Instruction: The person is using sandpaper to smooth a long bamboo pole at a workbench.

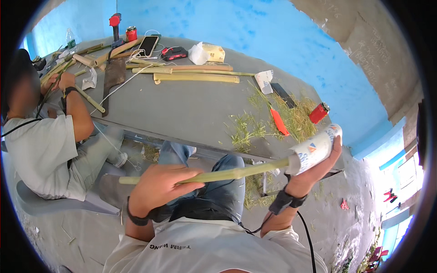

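A slim green bamboo stick [223,175] lies across my lap, tilted up toward the right. My left hand [161,186] grips it near its left end, thumb and fingers pinching it. Around its right part curls a sheet of what looks like sandpaper [314,150], with a white printed back. My right hand [325,159] is closed about this sheet from the right side, some fingers hidden behind it. The stick's right end is hidden inside the sheet. Both wrists wear dark bands.
The grey table [182,109] ahead holds bamboo lengths [195,78], a cleaver [114,77], a phone [148,46], a red-handled knife [278,122], green shavings [246,127] and a red can [319,113]. A co-worker [50,141] sits at the left, handling bamboo.
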The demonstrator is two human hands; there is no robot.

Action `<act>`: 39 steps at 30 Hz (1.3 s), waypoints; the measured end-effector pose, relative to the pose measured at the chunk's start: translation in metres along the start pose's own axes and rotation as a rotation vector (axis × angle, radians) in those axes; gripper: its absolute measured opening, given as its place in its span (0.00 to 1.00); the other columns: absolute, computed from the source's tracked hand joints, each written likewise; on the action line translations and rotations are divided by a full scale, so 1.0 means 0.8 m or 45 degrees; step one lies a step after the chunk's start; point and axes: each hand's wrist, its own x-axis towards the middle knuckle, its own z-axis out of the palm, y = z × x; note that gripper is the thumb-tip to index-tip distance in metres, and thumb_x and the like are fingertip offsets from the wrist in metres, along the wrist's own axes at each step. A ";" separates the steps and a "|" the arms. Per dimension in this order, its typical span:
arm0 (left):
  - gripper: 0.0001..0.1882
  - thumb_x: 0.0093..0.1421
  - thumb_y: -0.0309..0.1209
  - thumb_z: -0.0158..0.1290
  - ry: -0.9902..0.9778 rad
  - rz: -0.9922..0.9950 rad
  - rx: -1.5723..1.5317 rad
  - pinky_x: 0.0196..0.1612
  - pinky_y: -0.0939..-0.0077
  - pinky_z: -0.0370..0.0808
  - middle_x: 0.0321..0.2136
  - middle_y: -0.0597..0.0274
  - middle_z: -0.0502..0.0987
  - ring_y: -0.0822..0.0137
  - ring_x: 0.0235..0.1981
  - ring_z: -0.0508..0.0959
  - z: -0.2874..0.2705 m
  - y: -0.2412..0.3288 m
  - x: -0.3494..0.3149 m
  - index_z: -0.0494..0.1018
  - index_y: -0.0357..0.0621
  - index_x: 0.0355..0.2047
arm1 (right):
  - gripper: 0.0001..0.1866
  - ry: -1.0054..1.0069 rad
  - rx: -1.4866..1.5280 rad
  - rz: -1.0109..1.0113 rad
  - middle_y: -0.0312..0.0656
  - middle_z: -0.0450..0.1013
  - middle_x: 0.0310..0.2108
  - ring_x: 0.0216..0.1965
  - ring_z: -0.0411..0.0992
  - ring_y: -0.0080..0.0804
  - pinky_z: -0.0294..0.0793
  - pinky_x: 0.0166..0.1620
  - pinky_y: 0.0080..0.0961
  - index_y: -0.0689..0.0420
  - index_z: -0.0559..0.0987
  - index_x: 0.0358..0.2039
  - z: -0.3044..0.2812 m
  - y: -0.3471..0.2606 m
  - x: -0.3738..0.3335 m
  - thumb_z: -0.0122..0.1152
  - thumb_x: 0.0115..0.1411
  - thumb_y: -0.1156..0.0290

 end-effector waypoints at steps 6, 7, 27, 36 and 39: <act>0.19 0.51 0.34 0.63 0.178 0.059 0.112 0.25 0.70 0.68 0.21 0.62 0.73 0.62 0.21 0.72 0.016 0.006 0.017 0.78 0.49 0.45 | 0.20 0.013 0.033 0.053 0.40 0.72 0.34 0.31 0.74 0.34 0.78 0.34 0.33 0.55 0.72 0.44 0.013 0.029 -0.011 0.56 0.59 0.54; 0.19 0.51 0.34 0.63 0.167 0.050 0.105 0.25 0.70 0.68 0.21 0.62 0.73 0.62 0.21 0.72 0.013 0.004 0.014 0.78 0.49 0.45 | 0.20 0.024 0.025 0.060 0.40 0.72 0.34 0.31 0.74 0.34 0.78 0.34 0.33 0.55 0.72 0.44 0.011 0.022 -0.006 0.56 0.59 0.54; 0.22 0.66 0.40 0.49 0.431 -0.616 -0.171 0.21 0.73 0.64 0.12 0.56 0.68 0.67 0.13 0.66 0.004 -0.027 -0.034 0.74 0.34 0.21 | 0.18 -0.031 0.049 -0.052 0.36 0.72 0.31 0.28 0.75 0.32 0.79 0.31 0.32 0.51 0.69 0.43 -0.025 -0.001 0.020 0.53 0.60 0.52; 0.27 0.67 0.46 0.47 0.279 -0.746 -0.306 0.20 0.77 0.62 0.10 0.63 0.69 0.75 0.14 0.67 0.007 -0.036 -0.025 0.74 0.34 0.20 | 0.20 -0.072 0.135 0.022 0.38 0.70 0.35 0.34 0.75 0.33 0.79 0.36 0.37 0.51 0.68 0.47 -0.012 0.016 -0.006 0.52 0.60 0.52; 0.28 0.67 0.47 0.47 0.142 -0.823 -0.409 0.20 0.76 0.65 0.12 0.61 0.72 0.74 0.15 0.70 0.011 -0.040 -0.022 0.75 0.33 0.21 | 0.22 0.022 0.023 -0.089 0.39 0.71 0.36 0.35 0.75 0.34 0.78 0.37 0.36 0.52 0.68 0.50 -0.006 0.022 -0.012 0.52 0.61 0.52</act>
